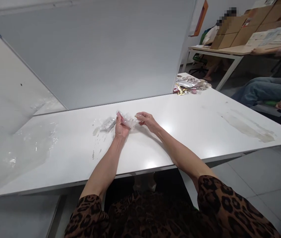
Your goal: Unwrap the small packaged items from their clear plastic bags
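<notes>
My left hand (122,128) is closed around a clear plastic bag (129,123) with a pinkish-red strip showing in it, held just above the white table. On the bag's right end, the fingers of my right hand (147,119) are pinched together. A crinkled clear plastic packet (108,125) with something greyish in it lies against the left side of my left hand; its contents are too small to make out. Dark smudges mark the tabletop around that packet.
A whiteboard panel (93,56) stands along the table's (180,132) back edge. Large clear plastic sheeting (28,155) spreads at the left. Several small packets (192,84) are piled at the back right. Beyond, people sit near a desk with cardboard boxes (239,29).
</notes>
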The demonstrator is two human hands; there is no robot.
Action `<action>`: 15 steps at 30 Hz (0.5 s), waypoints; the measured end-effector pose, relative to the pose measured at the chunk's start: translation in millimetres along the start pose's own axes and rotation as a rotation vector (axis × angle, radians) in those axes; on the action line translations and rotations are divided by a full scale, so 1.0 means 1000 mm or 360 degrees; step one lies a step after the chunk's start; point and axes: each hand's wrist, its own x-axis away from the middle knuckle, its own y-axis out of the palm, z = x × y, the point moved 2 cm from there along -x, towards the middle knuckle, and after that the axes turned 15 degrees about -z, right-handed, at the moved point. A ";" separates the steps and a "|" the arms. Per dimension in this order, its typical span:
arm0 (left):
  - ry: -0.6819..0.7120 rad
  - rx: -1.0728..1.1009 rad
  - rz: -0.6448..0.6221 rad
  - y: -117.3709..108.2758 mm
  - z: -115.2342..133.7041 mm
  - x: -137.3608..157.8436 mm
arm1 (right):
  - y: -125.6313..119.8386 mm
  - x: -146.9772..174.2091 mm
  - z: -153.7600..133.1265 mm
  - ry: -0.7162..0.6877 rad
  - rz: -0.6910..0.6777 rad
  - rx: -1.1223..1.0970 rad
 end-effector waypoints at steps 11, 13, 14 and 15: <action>-0.0089 0.0279 0.0093 -0.005 -0.001 0.012 | -0.026 0.033 -0.041 0.0194 -0.0981 0.0363; -0.0103 0.0325 0.0045 -0.003 -0.001 0.015 | -0.033 0.027 -0.037 0.0041 -0.0581 0.0341; -0.0126 0.0350 0.0003 -0.001 -0.002 0.016 | -0.034 0.024 -0.034 -0.0026 -0.0399 0.0357; -0.0164 0.0376 -0.0045 0.001 -0.003 0.017 | -0.034 0.021 -0.029 -0.0074 -0.0279 0.0410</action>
